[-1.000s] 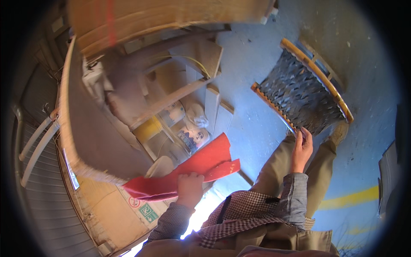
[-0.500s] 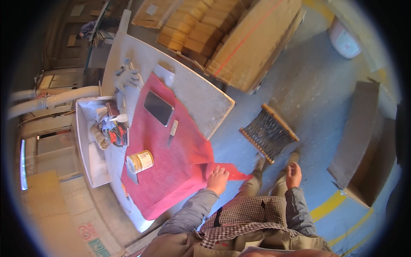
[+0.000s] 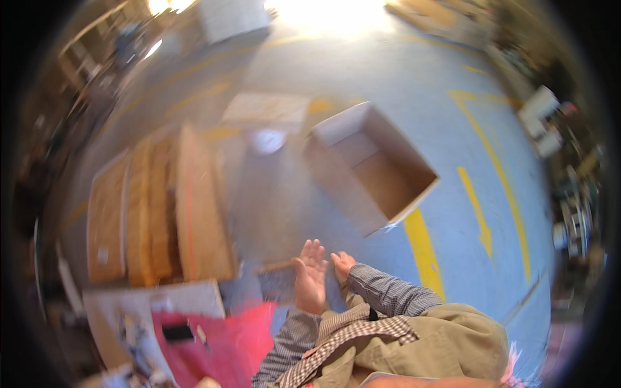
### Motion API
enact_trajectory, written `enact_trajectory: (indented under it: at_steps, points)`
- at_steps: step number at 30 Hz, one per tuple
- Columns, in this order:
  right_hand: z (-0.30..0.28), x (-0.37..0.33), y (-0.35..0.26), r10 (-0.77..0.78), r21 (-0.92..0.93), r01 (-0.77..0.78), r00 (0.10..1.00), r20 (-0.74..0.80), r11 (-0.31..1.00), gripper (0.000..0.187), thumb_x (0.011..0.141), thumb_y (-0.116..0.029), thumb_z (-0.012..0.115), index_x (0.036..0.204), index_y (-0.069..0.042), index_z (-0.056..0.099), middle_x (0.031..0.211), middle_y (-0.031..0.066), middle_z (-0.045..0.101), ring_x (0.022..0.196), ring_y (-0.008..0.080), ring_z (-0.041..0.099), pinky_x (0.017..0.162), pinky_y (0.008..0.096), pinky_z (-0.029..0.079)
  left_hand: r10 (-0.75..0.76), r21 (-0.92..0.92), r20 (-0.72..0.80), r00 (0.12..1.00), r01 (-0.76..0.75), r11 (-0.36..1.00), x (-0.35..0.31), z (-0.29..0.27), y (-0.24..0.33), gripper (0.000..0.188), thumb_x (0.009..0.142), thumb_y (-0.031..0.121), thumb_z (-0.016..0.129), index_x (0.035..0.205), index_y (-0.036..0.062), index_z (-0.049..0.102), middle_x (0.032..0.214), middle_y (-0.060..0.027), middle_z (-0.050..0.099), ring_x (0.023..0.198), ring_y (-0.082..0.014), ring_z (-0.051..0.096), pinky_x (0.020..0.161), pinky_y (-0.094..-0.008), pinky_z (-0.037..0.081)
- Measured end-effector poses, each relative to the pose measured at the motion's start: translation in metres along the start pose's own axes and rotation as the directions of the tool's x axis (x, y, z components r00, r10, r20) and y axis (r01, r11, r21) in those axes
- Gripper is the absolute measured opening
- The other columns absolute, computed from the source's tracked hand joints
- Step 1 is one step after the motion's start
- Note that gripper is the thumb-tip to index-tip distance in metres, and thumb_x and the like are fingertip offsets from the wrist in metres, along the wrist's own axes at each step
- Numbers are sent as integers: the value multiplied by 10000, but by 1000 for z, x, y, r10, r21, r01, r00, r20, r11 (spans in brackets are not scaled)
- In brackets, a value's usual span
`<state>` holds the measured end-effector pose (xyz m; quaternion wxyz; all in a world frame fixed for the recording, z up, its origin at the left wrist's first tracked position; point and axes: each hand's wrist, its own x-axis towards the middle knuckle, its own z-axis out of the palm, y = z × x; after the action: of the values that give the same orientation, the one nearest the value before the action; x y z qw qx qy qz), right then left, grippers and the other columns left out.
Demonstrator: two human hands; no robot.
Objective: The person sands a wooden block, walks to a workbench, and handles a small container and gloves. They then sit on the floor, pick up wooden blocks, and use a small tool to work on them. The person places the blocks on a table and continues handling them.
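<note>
the view had swung from the table to the wide blue floor (image 3: 430, 129), painted with yellow lines (image 3: 424, 252) and running back to a bright doorway (image 3: 333, 16). to the left stood tall brown cardboard boxes (image 3: 152, 213); ahead, an open box (image 3: 336, 174) sat on the floor. the pale table (image 3: 129, 299) had dropped to the lower left, some of it cut off by the picture's edge. the red cloth (image 3: 249, 330) lay across it, left of the person, its near corner now out of the left hand (image 3: 312, 278); by the look of it, work on the cloth had paused. that hand was spread wide, palm showing, with nothing in it, in front of a dark woven stool (image 3: 275, 284). the right hand (image 3: 343, 264) was loosely bent just beside it; whether it held anything, i couldn't tell. smallest of all, a black phone (image 3: 178, 333) rested on the cloth.
</note>
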<state>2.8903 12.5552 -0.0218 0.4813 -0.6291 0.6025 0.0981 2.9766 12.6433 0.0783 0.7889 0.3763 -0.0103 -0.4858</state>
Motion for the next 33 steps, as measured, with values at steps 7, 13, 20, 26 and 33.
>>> enact_trajectory:
  at_steps: [7, 13, 20, 26, 33]
  points:
    - [-127, -84, 34, -489, 913, -403, 811, 322, -66, 614, 1068, -548, 453, 1427, -60, 552, 1308, 177, 680, 1184, 326, 636, 1021, 472, 501, -61, 494, 870, 490, -865, 86, 7, 85, -47, 606, 981, 490, 592, 1467, 130, 556, 1497, -134, 552, 1456, -351, 439, 1243, -582, 194]
    - [-294, -113, 160, -310, 982, 53, 944, -109, -183, 560, 1060, -541, 492, 1446, -137, 543, 1350, 138, 666, 1170, 296, 624, 1040, 476, 481, -424, 776, -10, 906, -260, -574, 89, 3, -119, 680, 956, 551, 623, 1405, 40, 593, 1405, -207, 624, 1263, -417, 611, 1053, -578, 466]
    - [-472, -63, 388, 407, 952, 306, 866, -291, 28, 429, 1045, -411, 580, 1362, -124, 550, 1261, 93, 686, 1083, 183, 633, 957, 374, 512, -667, 847, -314, 676, -118, -519, 160, -2, -202, 584, 969, 517, 639, 1204, -14, 701, 1198, -266, 711, 1184, -352, 674, 992, -440, 528]
    - [-527, 18, 403, -94, 854, 289, 956, -276, 431, 482, 1102, -344, 459, 1529, -120, 456, 1422, 101, 602, 1236, 228, 596, 1056, 409, 482, -684, 960, 41, 728, -219, -176, 185, 234, -349, 441, 1018, 352, 654, 1275, -4, 683, 1232, -210, 722, 1149, -265, 693, 960, -370, 534]
    - [-646, 105, 484, -159, 549, 222, 974, -161, 806, 527, 1076, -341, 520, 1538, -95, 459, 1512, 125, 530, 1345, 267, 534, 1106, 392, 451, -894, 968, 240, 378, -166, 190, 234, 547, -525, 439, 1033, 187, 632, 1411, -30, 577, 1322, -120, 674, 1245, -237, 626, 1051, -346, 490]
